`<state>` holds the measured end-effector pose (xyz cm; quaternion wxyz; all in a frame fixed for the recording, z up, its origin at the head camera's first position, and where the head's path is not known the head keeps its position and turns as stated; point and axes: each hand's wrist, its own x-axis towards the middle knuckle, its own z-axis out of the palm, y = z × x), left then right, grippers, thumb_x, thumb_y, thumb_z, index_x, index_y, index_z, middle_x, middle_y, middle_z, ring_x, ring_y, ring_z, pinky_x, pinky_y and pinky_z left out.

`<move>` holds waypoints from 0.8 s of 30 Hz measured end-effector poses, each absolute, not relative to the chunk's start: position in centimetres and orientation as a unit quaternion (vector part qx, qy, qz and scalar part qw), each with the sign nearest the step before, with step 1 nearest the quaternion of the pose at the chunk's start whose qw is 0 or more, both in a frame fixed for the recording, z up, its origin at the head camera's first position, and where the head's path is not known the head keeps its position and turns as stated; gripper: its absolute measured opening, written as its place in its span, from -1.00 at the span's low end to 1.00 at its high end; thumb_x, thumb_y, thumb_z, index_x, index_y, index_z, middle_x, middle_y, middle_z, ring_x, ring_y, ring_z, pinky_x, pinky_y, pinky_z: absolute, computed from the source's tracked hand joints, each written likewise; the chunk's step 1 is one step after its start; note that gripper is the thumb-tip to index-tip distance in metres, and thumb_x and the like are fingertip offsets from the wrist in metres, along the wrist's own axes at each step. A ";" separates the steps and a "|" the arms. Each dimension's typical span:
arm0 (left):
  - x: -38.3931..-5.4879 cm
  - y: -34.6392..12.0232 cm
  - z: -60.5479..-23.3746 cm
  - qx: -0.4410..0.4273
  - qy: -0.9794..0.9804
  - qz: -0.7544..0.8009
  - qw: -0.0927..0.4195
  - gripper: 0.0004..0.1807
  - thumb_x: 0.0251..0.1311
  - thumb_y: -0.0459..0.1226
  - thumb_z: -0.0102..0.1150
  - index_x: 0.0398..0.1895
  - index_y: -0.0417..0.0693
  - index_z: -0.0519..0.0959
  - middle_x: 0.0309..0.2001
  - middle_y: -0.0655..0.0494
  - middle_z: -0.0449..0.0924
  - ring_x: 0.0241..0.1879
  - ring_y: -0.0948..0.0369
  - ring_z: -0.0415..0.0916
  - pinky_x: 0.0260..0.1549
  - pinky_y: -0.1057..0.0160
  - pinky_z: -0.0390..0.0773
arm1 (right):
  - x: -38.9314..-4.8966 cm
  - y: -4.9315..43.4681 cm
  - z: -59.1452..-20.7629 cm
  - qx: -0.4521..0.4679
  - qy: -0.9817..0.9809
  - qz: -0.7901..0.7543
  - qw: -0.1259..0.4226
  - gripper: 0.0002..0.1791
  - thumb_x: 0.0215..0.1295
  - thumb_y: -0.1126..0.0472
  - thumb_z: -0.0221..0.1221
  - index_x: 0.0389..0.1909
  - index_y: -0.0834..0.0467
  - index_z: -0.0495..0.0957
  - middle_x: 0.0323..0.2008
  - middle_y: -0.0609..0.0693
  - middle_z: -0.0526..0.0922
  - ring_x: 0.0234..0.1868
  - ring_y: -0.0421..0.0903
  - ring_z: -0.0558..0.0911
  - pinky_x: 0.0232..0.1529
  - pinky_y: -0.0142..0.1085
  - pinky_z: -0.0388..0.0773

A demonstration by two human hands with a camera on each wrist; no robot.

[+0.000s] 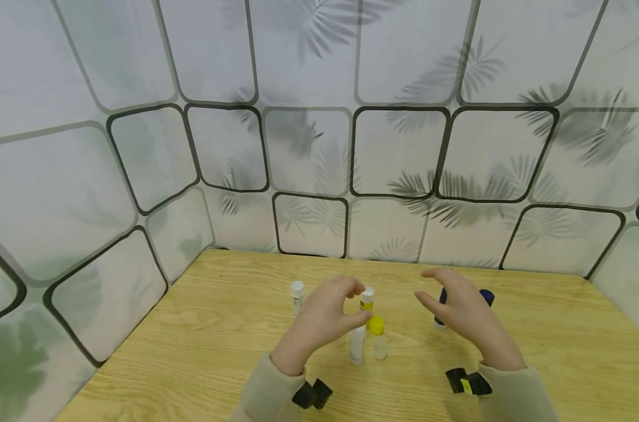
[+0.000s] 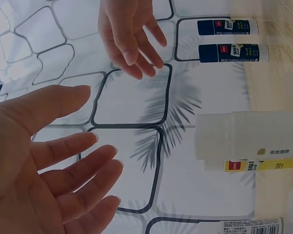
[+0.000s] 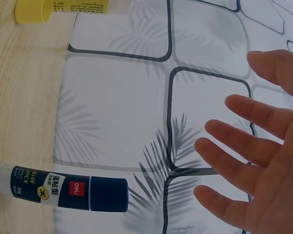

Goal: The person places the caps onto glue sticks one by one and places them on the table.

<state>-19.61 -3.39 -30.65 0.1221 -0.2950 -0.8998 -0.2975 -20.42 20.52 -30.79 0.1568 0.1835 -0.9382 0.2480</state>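
Note:
My left hand [image 1: 325, 310] hovers over the table with its thumb and fingers apart and nothing between them. Beneath and beside it stand a white glue stick [image 1: 357, 347] and a yellow-labelled glue stick [image 1: 367, 298] with a white top. A small yellow cap-like piece [image 1: 376, 325] and a translucent cap-like piece [image 1: 380, 348] are close by. Farther left, a white tube [image 1: 298, 293] stands partly behind the hand. My right hand [image 1: 464, 313] is also raised, fingers spread, holding nothing. Behind it are two navy glue sticks [image 2: 228, 27], partly covered in the head view.
The wooden table [image 1: 193, 346] carries all these items. A pale curtain [image 1: 309, 152] with dark outlined squares and leaf prints surrounds its back and sides. Black straps [image 1: 312, 394] circle both wrists over light sleeves.

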 end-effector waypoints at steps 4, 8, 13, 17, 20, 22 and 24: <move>-19.9 -3.4 -30.9 -0.289 -0.905 -0.302 0.082 -0.66 -0.02 -0.12 0.26 -0.19 -0.06 0.50 -0.23 0.19 0.50 -0.24 0.24 0.43 -0.30 0.35 0.42 | -20.5 20.5 -30.8 0.183 -0.939 0.246 0.154 -0.49 0.20 0.02 0.10 0.03 0.32 0.39 -0.01 0.26 0.43 0.01 0.21 0.37 -0.07 0.09 0.30; -20.3 -3.5 -31.4 -0.289 -0.909 -0.297 0.048 -0.64 -0.05 -0.10 0.28 -0.19 -0.04 0.51 -0.23 0.21 0.51 -0.25 0.29 0.43 -0.31 0.36 0.42 | -20.5 20.6 -30.8 0.181 -0.940 0.246 0.149 -0.49 0.20 0.02 0.10 0.03 0.32 0.39 -0.02 0.26 0.44 0.00 0.21 0.38 -0.09 0.08 0.31; -20.6 -3.4 -31.7 -0.306 -0.911 -0.278 0.012 -0.60 -0.08 -0.11 0.30 -0.16 -0.07 0.51 -0.23 0.17 0.51 -0.27 0.32 0.41 -0.30 0.38 0.41 | -20.5 20.6 -30.8 0.177 -0.941 0.248 0.146 -0.50 0.20 0.03 0.10 0.03 0.31 0.39 -0.03 0.27 0.44 -0.02 0.21 0.39 -0.11 0.08 0.33; -20.7 -3.3 -31.9 -0.312 -0.914 -0.261 -0.004 -0.62 -0.10 -0.12 0.32 -0.20 -0.07 0.52 -0.28 0.21 0.50 -0.30 0.34 0.39 -0.31 0.38 0.41 | -20.6 20.7 -30.8 0.179 -0.940 0.251 0.146 -0.52 0.20 0.06 0.10 0.03 0.31 0.40 -0.04 0.26 0.44 -0.04 0.19 0.41 -0.13 0.07 0.34; -20.8 -3.2 -32.1 -0.313 -0.917 -0.248 -0.009 -0.64 -0.12 -0.14 0.34 -0.23 -0.06 0.52 -0.32 0.24 0.49 -0.33 0.35 0.39 -0.33 0.40 0.40 | -20.6 20.7 -30.9 0.181 -0.939 0.253 0.145 -0.53 0.20 0.08 0.11 0.02 0.31 0.40 -0.04 0.25 0.45 -0.04 0.19 0.41 -0.13 0.06 0.35; -20.9 -3.1 -32.3 -0.313 -0.918 -0.243 -0.010 -0.65 -0.14 -0.15 0.35 -0.25 -0.06 0.53 -0.33 0.23 0.50 -0.35 0.34 0.39 -0.34 0.40 0.40 | -20.7 20.8 -30.9 0.182 -0.939 0.254 0.145 -0.54 0.20 0.08 0.11 0.02 0.31 0.40 -0.04 0.25 0.45 -0.05 0.19 0.41 -0.14 0.06 0.35; -20.9 -3.1 -32.4 -0.315 -0.918 -0.240 -0.011 -0.64 -0.15 -0.16 0.36 -0.24 -0.07 0.53 -0.33 0.22 0.51 -0.35 0.33 0.40 -0.35 0.40 0.41 | -20.7 20.8 -30.9 0.182 -0.939 0.254 0.145 -0.54 0.20 0.09 0.11 0.02 0.31 0.40 -0.04 0.24 0.45 -0.05 0.18 0.42 -0.14 0.06 0.36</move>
